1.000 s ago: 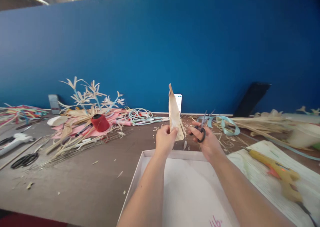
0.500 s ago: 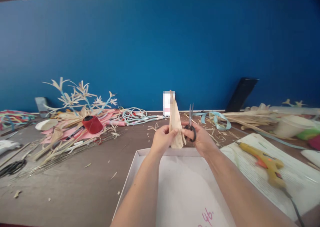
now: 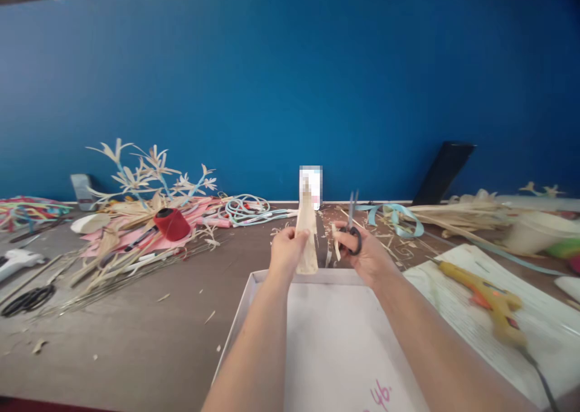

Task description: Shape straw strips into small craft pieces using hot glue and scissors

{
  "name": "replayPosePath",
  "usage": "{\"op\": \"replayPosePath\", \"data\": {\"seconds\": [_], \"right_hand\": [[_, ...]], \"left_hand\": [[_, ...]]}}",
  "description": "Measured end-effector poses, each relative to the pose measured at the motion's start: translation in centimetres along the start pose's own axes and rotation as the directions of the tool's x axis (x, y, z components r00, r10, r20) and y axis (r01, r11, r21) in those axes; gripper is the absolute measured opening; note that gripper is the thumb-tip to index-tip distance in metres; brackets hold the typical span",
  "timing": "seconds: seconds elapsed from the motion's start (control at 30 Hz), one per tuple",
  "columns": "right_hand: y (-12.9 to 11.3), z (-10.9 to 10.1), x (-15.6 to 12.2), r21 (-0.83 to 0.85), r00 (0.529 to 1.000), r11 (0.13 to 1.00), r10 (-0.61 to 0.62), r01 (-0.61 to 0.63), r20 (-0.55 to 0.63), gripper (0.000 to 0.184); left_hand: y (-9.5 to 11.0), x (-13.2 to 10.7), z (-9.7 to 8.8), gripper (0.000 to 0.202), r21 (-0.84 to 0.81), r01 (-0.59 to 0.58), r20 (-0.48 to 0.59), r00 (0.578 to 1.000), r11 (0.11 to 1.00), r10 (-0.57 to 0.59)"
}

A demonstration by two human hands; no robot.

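A pale, flat strip of dried husk [image 3: 308,256] stands upright between the thumb and fingers of my left hand [image 3: 286,250], over the far edge of a shallow white box [image 3: 335,327]. My right hand [image 3: 369,256] is closed on black-handled scissors [image 3: 351,234], their blades pointing up and slightly parted. A narrow pale sliver [image 3: 336,243] is pinched by the same hand, apart from the wide strip. Purple handwriting marks the box floor. The strip's upper end overlaps a blurred white phone-like screen [image 3: 316,185].
On the right, a yellow glue gun [image 3: 492,297] lies on a printed sheet [image 3: 471,333]. Left are a red spool [image 3: 172,224], pale husk flowers [image 3: 154,164] and a white glue gun [image 3: 20,261]. Blue ribbon [image 3: 399,218] lies behind my right hand. A blue partition [image 3: 272,86] closes off the back.
My hands have moved apart: the wide strip went left with my left hand, while the scissors and a narrow sliver stay in my right. The strip looks narrower now.
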State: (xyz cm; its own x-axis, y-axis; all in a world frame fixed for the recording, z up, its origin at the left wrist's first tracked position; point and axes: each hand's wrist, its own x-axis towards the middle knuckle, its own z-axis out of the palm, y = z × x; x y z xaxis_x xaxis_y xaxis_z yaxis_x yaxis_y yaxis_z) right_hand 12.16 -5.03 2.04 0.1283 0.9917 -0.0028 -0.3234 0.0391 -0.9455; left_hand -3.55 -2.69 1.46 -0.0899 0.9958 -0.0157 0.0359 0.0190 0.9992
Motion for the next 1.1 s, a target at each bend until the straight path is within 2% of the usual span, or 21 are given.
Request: {"op": "replayPosePath", "data": {"seconds": [0.07, 0.17, 0.23, 0.33, 0.37, 0.43, 0.5, 0.57, 0.67, 0.9, 1.03, 1.1], "right_hand": [[-0.3, -0.1, 0.3, 0.071, 0.987, 0.993, -0.086, 0.096, -0.133, 0.038], [-1.2, -0.4, 0.6, 0.132, 0.931, 0.952, -0.229, 0.275, -0.285, 0.037], [-1.7, -0.6, 0.6, 0.124, 0.895, 0.926, -0.301, 0.357, -0.328, 0.038], [-1.9, -0.6, 0.4, 0.057, 0.871, 0.917, -0.355, 0.395, -0.339, 0.041], [-1.8, -0.5, 0.3, 0.032, 0.871, 0.919, -0.361, 0.393, -0.332, 0.041], [-1.5, -0.2, 0.1, -0.01, 0.884, 0.927, -0.36, 0.374, -0.3, 0.04], [-1.2, 0.2, -0.2, -0.044, 0.909, 0.94, -0.339, 0.339, -0.244, 0.04], [-0.8, 0.7, -0.5, -0.079, 0.933, 0.951, -0.309, 0.3, -0.186, 0.039], [-0.2, 1.2, -0.8, -0.135, 0.951, 0.956, -0.278, 0.26, -0.139, 0.041], [1.0, 1.5, -0.3, -0.208, 0.957, 0.951, -0.258, 0.227, -0.134, 0.047], [1.0, 2.1, 0.1, -0.252, 0.957, 0.944, -0.253, 0.213, -0.139, 0.05], [1.1, 2.5, 0.3, -0.27, 0.963, 0.944, -0.234, 0.192, -0.135, 0.051]], "left_hand": [[0.1, -0.4, 0.3, 0.018, 0.223, -0.048, 0.071, 0.997, 0.974, 0.033], [0.3, -1.3, 0.6, 0.018, 0.394, -0.075, 0.185, 0.983, 0.916, 0.001], [0.5, -1.9, 0.7, 0.023, 0.461, -0.122, 0.274, 0.962, 0.879, -0.011], [0.7, -2.3, 0.7, 0.028, 0.466, -0.229, 0.479, 0.878, 0.855, -0.026], [0.8, -2.3, 0.7, 0.03, 0.442, -0.254, 0.49, 0.872, 0.86, 0.006], [1.0, -2.1, 0.9, 0.031, 0.357, -0.268, 0.364, 0.922, 0.895, 0.131], [1.1, -1.8, 1.1, 0.03, 0.191, -0.213, 0.25, 0.955, 0.958, 0.162], [1.2, -1.5, 1.5, 0.032, 0.003, -0.118, 0.241, 0.964, 0.993, 0.114], [1.0, -1.3, 1.9, 0.034, -0.183, -0.028, 0.29, 0.954, 0.983, 0.081], [0.5, -1.1, 1.8, 0.032, -0.256, 0.019, 0.279, 0.959, 0.967, 0.055], [0.1, -0.7, 1.8, 0.029, -0.26, -0.002, 0.231, 0.971, 0.966, 0.064], [0.0, -0.4, 1.8, 0.025, -0.242, 0.02, 0.201, 0.979, 0.97, 0.03]]}}
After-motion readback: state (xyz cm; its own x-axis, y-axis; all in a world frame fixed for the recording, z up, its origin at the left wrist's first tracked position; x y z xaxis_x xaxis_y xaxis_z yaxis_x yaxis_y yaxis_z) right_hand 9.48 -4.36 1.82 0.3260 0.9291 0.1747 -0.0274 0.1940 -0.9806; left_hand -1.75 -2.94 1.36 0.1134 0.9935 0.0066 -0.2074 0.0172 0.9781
